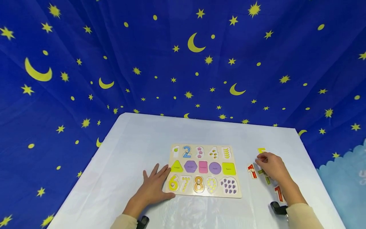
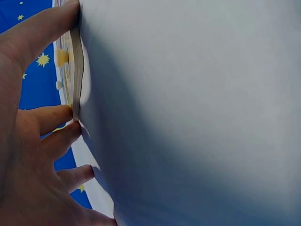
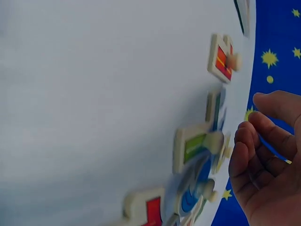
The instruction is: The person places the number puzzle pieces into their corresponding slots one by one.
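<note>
Puzzle board (image 1: 206,156) touches the spread left hand (image 1: 152,188); the loosely curled right hand (image 1: 273,167) partly hides number pieces (image 1: 267,180).

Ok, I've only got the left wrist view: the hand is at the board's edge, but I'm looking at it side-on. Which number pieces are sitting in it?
Observer: From the head view, the blue 2, the yellow 6 and the orange 8 are in the board.
Operator: And the right hand, where's that?
Observer: The right hand is over the loose pieces, to the right of the board.
Operator: Has it got hold of one?
Observer: It doesn't look like it; in the right wrist view no piece shows between its thumb and fingers.
</note>
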Demonstrator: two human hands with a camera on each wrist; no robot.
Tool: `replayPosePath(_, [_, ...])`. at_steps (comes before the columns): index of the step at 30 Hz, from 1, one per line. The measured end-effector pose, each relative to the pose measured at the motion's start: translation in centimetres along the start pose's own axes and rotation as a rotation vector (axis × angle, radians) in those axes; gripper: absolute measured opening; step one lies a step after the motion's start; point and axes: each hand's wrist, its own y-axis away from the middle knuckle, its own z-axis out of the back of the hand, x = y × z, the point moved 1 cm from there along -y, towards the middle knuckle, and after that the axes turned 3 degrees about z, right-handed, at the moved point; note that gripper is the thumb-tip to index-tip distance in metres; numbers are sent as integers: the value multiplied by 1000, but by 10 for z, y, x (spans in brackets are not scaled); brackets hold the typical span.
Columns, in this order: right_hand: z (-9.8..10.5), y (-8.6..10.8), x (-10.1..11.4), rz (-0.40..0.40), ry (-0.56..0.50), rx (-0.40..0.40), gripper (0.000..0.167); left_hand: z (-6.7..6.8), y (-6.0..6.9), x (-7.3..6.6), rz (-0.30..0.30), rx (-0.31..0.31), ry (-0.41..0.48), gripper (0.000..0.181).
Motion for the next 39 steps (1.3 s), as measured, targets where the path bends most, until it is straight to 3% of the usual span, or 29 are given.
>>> replayPosePath(4, [7,-2,-5,-25,7,-14,30,1,-3,-1,-7,0,4,102])
replayPosePath(11, [14,-7,-13,-79,-10,35,36,0,-1,-1,-10,-4,0,102])
replayPosePath(18, [20,-12,-20,-86,-9,2,33,-2,0,-2,-5,-4,-4,103])
replayPosePath(25, [16,-21,-25,-88,-8,-6,33,-2,-1,0,-2,-18,-18,103])
replayPosePath(39, [13,-30,-26,-178,0,34,36,0,0,-1,2,-13,-13,102])
